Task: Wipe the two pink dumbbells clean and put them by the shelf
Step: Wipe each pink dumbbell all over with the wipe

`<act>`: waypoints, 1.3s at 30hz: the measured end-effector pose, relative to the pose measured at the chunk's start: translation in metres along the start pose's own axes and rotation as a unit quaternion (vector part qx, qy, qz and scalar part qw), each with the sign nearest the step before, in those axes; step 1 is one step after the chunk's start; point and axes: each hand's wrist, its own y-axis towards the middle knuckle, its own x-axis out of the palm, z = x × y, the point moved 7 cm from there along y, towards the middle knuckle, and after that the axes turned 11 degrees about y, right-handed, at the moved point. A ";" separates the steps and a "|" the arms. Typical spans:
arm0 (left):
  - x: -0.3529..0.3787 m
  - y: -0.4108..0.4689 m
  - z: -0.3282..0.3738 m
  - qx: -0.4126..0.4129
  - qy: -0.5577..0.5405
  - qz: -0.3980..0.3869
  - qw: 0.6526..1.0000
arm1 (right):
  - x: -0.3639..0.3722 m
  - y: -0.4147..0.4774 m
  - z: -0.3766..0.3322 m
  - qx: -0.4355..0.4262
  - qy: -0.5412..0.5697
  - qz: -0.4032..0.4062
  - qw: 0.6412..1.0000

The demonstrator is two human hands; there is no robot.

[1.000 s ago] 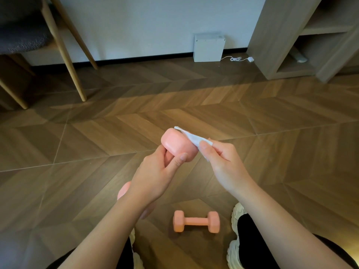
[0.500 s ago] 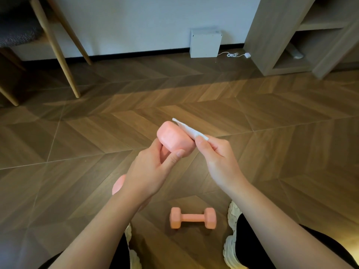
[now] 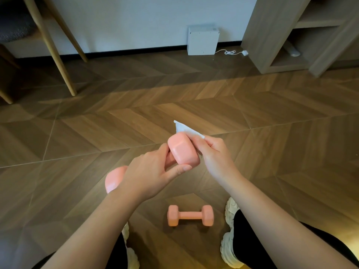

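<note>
From the head view, your left hand point(image 3: 149, 171) is wrapped around the handle of one pink dumbbell point(image 3: 183, 149), fingers curled over the bar and thumb reaching up along the near face of its upper head. You hold that dumbbell tilted in the air above the floor point(image 3: 116, 129), upper head pointing away and to the right, lower head point(image 3: 114, 178) poking out behind your wrist on the left.

Your right hand point(image 3: 211, 154) pinches a white wipe point(image 3: 185, 129) between thumb and fingers and presses it against the far right side of the upper head. A corner of the wipe sticks up past the dumbbell; part of it is hidden behind the head.

The second pink dumbbell point(image 3: 190, 215) lies flat on the floor, its bar running left to right, between your two pale chunky shoes point(image 3: 230, 239), nearer the right one. Neither hand touches it.

The shelf point(image 3: 272, 35) stands at the upper right against the wall, well apart from both dumbbells, with a small pale object point(image 3: 294, 53) in its lowest compartment. A white box point(image 3: 203, 40) sits on the floor against the wall just left of the shelf, with a white cable point(image 3: 231, 52) lying beside it. Wooden chair legs point(image 3: 54, 53) stand at the upper left.
</note>
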 end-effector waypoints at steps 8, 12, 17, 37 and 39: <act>0.002 -0.001 -0.004 0.019 0.040 -0.009 0.999 | 0.002 -0.004 0.003 0.006 -0.012 -0.012 1.000; 0.004 0.000 -0.011 -0.023 -0.013 -0.015 1.000 | 0.005 -0.016 -0.003 -0.026 -0.017 -0.053 0.998; 0.009 0.001 -0.007 -0.001 0.056 -0.009 0.998 | 0.006 -0.007 0.000 -0.021 -0.012 -0.034 0.999; 0.015 0.001 -0.006 -0.020 0.011 -0.037 0.999 | 0.006 -0.020 0.001 -0.039 -0.021 -0.057 0.997; 0.015 0.002 -0.007 -0.026 -0.004 -0.037 0.999 | 0.004 -0.019 0.001 -0.030 -0.025 -0.037 0.999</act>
